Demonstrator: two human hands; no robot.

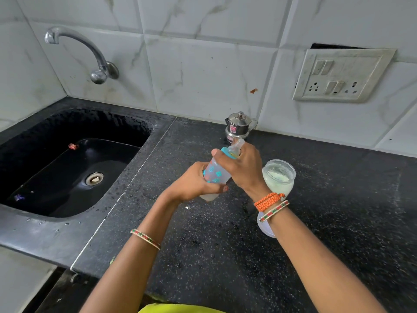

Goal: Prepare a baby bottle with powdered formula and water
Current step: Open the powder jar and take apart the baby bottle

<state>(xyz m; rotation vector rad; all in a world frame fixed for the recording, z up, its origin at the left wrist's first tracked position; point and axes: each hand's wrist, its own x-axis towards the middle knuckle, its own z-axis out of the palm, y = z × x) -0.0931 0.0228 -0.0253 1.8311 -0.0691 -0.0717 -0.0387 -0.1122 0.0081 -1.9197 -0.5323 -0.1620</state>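
A clear baby bottle (216, 175) with blue prints is tilted above the black counter, its teat pointing up and to the right. My left hand (194, 184) grips the bottle's lower body. My right hand (242, 168) is curled around the blue collar and teat at the top. An open glass jar (278, 177) of white powder stands just right of my right hand. Its white lid (266, 227) lies on the counter, partly hidden under my right wrist.
A small steel pot with a lid (239, 127) stands at the back by the tiled wall. The black sink (74, 168) lies to the left under a wall tap (94, 57). A switch and socket plate (343, 75) is on the right wall.
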